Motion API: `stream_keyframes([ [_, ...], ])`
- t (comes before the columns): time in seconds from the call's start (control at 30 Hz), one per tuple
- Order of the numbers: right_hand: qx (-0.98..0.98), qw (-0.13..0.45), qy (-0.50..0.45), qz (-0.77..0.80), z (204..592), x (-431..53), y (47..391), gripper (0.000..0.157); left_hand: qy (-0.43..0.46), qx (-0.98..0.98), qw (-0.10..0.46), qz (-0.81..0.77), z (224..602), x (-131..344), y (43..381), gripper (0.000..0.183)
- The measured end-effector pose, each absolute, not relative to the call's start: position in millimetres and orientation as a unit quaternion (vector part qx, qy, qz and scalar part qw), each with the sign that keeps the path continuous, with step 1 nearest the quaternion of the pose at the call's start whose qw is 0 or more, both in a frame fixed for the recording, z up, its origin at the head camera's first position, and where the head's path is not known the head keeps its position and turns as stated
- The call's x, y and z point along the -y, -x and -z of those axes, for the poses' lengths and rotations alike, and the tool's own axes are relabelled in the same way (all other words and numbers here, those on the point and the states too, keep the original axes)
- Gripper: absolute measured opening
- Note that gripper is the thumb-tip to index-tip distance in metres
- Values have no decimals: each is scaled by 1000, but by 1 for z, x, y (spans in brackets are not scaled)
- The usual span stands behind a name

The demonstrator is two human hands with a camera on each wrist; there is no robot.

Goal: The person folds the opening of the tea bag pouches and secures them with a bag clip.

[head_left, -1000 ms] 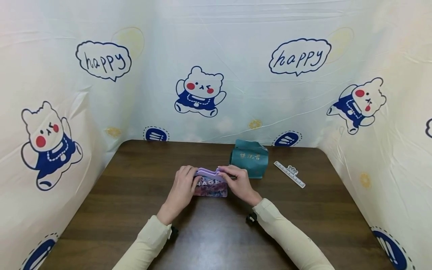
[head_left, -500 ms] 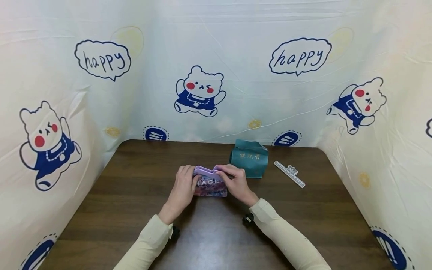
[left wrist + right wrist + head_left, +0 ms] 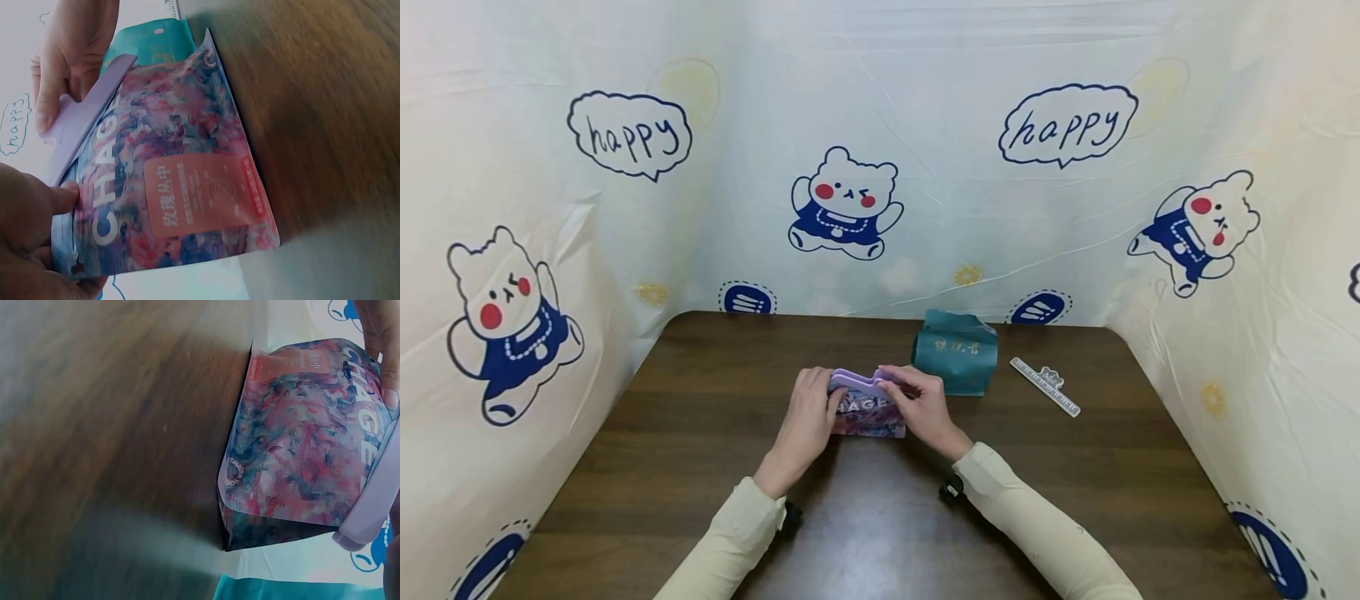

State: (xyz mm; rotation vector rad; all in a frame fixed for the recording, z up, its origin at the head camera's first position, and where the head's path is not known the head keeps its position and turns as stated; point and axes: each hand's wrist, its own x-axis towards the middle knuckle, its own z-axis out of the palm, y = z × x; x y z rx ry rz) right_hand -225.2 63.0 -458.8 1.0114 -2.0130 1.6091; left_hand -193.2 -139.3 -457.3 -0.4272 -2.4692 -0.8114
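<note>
A pouch (image 3: 868, 423) with a pink and blue mottled print and white lettering stands upright on the table in the head view. My left hand (image 3: 805, 418) pinches its top left corner; in the left wrist view the thumb lies on the front of the pouch (image 3: 181, 125). Across the top edge sits a light purple bag clip (image 3: 855, 381). My right hand (image 3: 925, 410) pinches the raised handle of that clip between thumb and fingers. In the right wrist view the clip (image 3: 372, 500) overlaps the top of the pouch, one end sticking out past its side.
Behind my right hand stands a teal bag (image 3: 957, 357) with gold characters. A white, ruler-like clip (image 3: 1045, 387) lies farther right on the brown wooden table (image 3: 700, 467). A printed curtain (image 3: 925, 108) surrounds the table's back and sides.
The purple bag clip and my right hand have shifted slightly left along the top of the pouch, mostly in the first half second. My left hand stays at the corner.
</note>
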Motion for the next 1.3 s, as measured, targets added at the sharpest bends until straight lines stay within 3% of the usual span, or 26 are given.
stream_keyframes([
  [0.3, 743, 139, -375, -537, 469, -70, 240, 40, 172, 913, 234, 286, 449, 144, 191, 22],
  [0.57, 766, 132, -431, -458, 459, -76, 242, 42, 197, 912, 224, 281, 447, 145, 187, 23],
  [0.97, 839, 100, -452, -286, 433, -66, 240, 24, 222, 910, 259, 237, 447, 145, 189, 19],
  [1.3, 864, 111, -447, -204, 415, -53, 245, 23, 221, 911, 286, 197, 439, 147, 197, 18],
])
